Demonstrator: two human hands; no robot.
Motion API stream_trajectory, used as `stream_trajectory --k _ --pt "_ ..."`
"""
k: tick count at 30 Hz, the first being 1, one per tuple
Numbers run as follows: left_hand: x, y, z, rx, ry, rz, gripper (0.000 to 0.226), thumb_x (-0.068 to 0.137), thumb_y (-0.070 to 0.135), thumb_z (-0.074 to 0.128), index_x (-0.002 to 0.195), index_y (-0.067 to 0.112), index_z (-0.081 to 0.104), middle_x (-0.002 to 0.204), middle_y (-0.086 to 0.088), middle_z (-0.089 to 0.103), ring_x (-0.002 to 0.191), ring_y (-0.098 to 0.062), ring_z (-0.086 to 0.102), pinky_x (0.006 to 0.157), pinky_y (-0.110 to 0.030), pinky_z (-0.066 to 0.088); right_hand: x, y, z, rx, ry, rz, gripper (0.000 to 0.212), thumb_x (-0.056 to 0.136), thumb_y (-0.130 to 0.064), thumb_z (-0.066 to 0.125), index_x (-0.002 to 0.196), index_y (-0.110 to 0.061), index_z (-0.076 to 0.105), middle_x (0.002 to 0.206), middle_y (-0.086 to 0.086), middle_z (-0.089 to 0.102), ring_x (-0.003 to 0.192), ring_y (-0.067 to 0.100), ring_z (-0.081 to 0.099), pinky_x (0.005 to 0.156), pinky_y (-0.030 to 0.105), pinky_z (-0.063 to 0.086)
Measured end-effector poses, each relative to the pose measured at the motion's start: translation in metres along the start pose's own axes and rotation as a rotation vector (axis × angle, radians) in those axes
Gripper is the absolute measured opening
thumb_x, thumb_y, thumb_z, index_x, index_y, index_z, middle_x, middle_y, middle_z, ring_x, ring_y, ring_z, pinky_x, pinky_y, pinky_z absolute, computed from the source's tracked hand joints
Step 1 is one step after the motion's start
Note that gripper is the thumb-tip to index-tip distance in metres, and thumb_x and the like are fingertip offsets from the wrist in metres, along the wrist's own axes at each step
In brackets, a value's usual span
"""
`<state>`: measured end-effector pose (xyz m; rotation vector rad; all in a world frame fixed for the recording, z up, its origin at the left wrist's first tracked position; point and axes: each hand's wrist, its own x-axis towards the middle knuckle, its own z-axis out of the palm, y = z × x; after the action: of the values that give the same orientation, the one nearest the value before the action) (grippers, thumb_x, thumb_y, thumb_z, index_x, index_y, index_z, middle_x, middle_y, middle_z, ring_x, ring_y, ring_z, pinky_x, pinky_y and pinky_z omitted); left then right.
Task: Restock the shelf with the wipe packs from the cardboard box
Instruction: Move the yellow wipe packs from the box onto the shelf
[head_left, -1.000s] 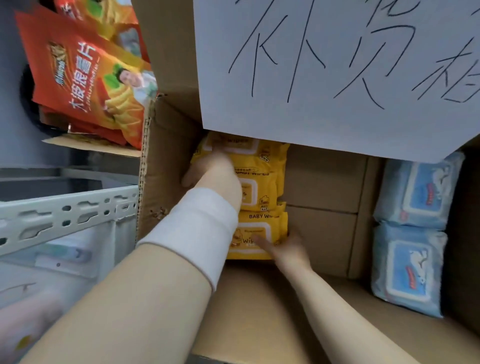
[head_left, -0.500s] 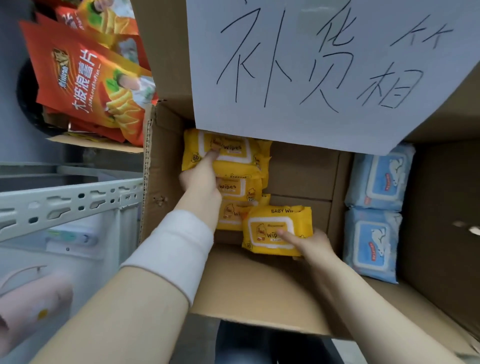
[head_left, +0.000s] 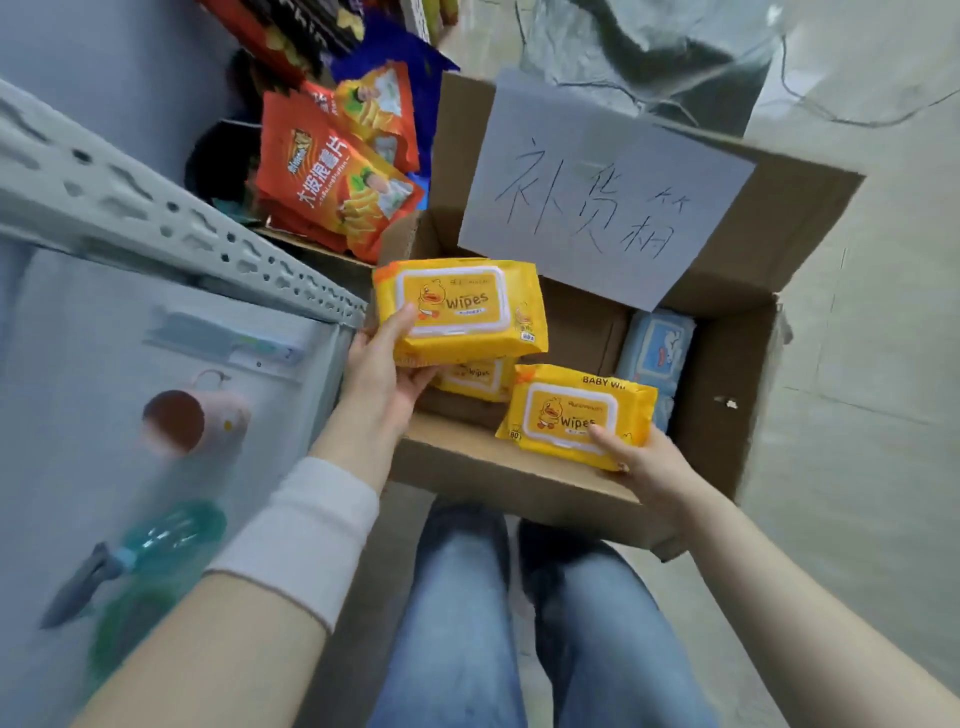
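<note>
Two yellow wipe packs, lifted clear of the cardboard box (head_left: 519, 483) since a moment ago. Left hand (head_left: 382, 364) grasps upper pack (head_left: 457, 309); right hand (head_left: 644, 460) grasps lower pack (head_left: 574, 413). More packs remain inside. Shelf (head_left: 171, 218) at left, next destination.

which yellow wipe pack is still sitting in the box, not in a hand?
The partly hidden yellow pack under the left hand's pack. The left hand and right hand each hold one of the others.
</note>
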<state>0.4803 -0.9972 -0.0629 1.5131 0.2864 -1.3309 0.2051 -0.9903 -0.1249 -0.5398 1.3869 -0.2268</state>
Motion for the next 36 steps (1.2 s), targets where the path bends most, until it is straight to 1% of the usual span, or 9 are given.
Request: stream_trajectory --k 5,7,10,15,21,25,30,33,36 --pt "-0.113 0.021 -0.04 0.248 -0.259 0.183 0.042 0.082 0.016 0.063 0.122 0.024 0.05 0.111 -0.008 0.066 0.092 -0.022 0.069 0.071 -0.038 0.059 -0.071 -0.013 -0.003 -0.085 -0.183 -0.099 0.038 0.074 -0.023 0.07 0.11 -0.024 0.059 0.103 -0.004 0.073 0.091 0.014 0.071 0.066 0.024 0.058" --pt "-0.16 0.018 -0.061 0.242 -0.322 0.213 0.057 0.074 0.018 0.064 0.127 0.029 0.047 0.114 -0.007 0.067 0.098 -0.026 0.068 0.077 -0.04 0.058 -0.097 -0.018 -0.006 -0.152 -0.241 -0.133 0.049 0.07 -0.024 0.071 0.116 -0.019 0.057 0.108 0.001 0.071 0.098 0.02 0.069 0.072 0.027 0.059" --pt "-0.232 0.005 -0.09 0.161 -0.34 0.296 0.061 0.061 0.017 0.072 0.116 0.035 0.052 0.107 -0.005 0.071 0.096 -0.027 0.069 0.069 -0.038 0.059 -0.138 -0.022 -0.01 -0.248 -0.303 -0.17 0.051 0.071 -0.025 0.07 0.119 -0.017 0.055 0.112 0.002 0.069 0.102 0.023 0.067 0.077 0.03 0.059" --pt "-0.333 -0.007 -0.147 -0.021 -0.162 0.51 0.04 0.069 0.017 0.063 0.106 0.03 0.053 0.096 -0.003 0.073 0.086 -0.024 0.071 0.061 -0.035 0.058 -0.203 -0.037 0.016 -0.38 -0.431 -0.274 0.054 0.066 -0.03 0.071 0.117 -0.018 0.057 0.108 0.0 0.071 0.095 0.018 0.07 0.069 0.025 0.059" --pt "-0.441 -0.016 -0.222 -0.192 0.112 0.789 0.03 0.079 0.029 0.057 0.106 0.019 0.047 0.101 -0.006 0.069 0.083 -0.019 0.071 0.064 -0.036 0.059 -0.288 -0.042 0.107 -0.454 -0.666 -0.391 0.057 0.074 -0.023 0.066 0.127 -0.012 0.05 0.119 0.005 0.066 0.107 0.023 0.065 0.086 0.037 0.055" --pt "-0.51 -0.042 -0.294 -0.227 0.305 0.928 0.004 0.087 0.024 0.052 0.091 0.022 0.053 0.083 0.001 0.074 0.072 -0.014 0.072 0.056 -0.031 0.058 -0.354 -0.012 0.171 -0.477 -0.832 -0.418 0.038 0.075 -0.021 0.065 0.112 -0.019 0.056 0.102 -0.004 0.072 0.088 0.011 0.071 0.064 0.023 0.057" --pt "-0.597 -0.096 -0.409 -0.284 0.441 1.046 0.017 0.076 0.024 0.061 0.092 0.028 0.06 0.087 0.006 0.075 0.081 -0.014 0.072 0.061 -0.032 0.059 -0.426 0.062 0.236 -0.505 -0.999 -0.406 0.036 0.07 -0.019 0.064 0.106 -0.021 0.058 0.099 -0.005 0.074 0.092 0.012 0.069 0.077 0.031 0.053" --pt "-0.64 -0.131 -0.474 -0.312 0.537 1.115 0.02 0.071 0.023 0.063 0.09 0.029 0.062 0.085 0.01 0.074 0.081 -0.01 0.071 0.062 -0.029 0.058 -0.458 0.11 0.272 -0.561 -1.03 -0.419 0.03 0.082 -0.012 0.061 0.11 -0.021 0.058 0.112 0.0 0.068 0.101 0.017 0.065 0.079 0.032 0.052" --pt "-0.667 -0.16 -0.527 -0.355 0.645 1.153 0.016 0.078 0.016 0.06 0.091 0.026 0.06 0.081 0.012 0.074 0.077 -0.006 0.071 0.061 -0.026 0.058 -0.484 0.153 0.306 -0.603 -1.044 -0.398 0.026 0.088 -0.007 0.055 0.114 -0.012 0.057 0.106 0.002 0.07 0.095 0.017 0.066 0.068 0.027 0.057"
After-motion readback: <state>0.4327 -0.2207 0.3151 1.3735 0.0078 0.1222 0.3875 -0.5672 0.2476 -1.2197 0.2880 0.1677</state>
